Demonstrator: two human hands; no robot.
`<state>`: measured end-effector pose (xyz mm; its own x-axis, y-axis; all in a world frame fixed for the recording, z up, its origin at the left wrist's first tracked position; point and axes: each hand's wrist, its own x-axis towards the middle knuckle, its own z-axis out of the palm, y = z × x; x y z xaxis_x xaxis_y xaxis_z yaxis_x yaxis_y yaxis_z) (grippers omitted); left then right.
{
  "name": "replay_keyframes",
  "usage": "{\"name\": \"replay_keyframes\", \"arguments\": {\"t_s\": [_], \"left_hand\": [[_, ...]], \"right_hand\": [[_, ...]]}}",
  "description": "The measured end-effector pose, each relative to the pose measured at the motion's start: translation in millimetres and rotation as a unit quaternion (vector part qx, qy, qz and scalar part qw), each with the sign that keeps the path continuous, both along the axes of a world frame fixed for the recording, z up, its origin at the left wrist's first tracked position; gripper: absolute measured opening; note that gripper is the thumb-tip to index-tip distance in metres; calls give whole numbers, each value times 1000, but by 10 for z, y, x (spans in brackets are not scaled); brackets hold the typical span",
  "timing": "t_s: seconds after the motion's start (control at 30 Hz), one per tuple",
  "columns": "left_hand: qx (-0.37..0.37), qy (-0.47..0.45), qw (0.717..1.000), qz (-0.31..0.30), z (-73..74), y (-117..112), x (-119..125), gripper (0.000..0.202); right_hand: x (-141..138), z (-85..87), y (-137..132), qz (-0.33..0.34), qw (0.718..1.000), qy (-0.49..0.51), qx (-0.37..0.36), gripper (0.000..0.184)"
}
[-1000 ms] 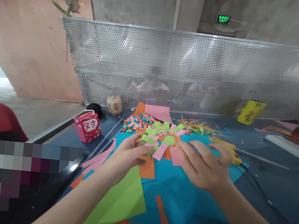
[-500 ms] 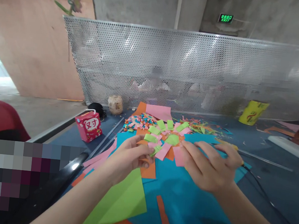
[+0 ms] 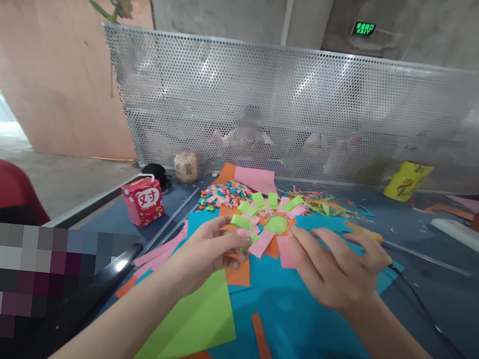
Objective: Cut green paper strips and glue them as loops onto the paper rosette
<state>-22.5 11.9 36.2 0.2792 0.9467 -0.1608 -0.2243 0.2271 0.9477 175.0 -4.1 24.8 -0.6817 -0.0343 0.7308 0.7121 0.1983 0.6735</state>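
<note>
A paper flower (image 3: pixel 276 225) with looped green and pink strips around a green centre lies on the orange and blue sheets. At its left edge my left hand (image 3: pixel 216 242) is closed, thumb and finger pinching a small green paper strip (image 3: pixel 249 241). My right hand (image 3: pixel 333 262) is closed at the flower's right side, its fingertips pressed on a pink petal (image 3: pixel 286 253); its thumb is mostly hidden. Just beyond that hand, partly covered by it, is a yellow tool (image 3: pixel 372 236) with a black cord.
A dense multicoloured paper flower (image 3: pixel 225 194) and paper scraps (image 3: pixel 322 202) lie behind. A red drink box (image 3: pixel 143 201), a jar (image 3: pixel 185 167) and clear rods (image 3: pixel 177 213) are on the left. A yellow packet (image 3: pixel 407 181) leans against the perforated metal screen (image 3: pixel 231 88).
Both hands stay at the flower almost unmoved. The left fingers shift very slightly on the green strip, and the camera view drifts a little.
</note>
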Motion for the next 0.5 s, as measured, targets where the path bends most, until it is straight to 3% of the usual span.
{"name": "replay_keyframes", "arguments": {"t_s": [0.5], "left_hand": [[1,-6,1000,-6,-14,12,-21,45]], "right_hand": [[-12,5,6,3,1000,14,-5,13]]}}
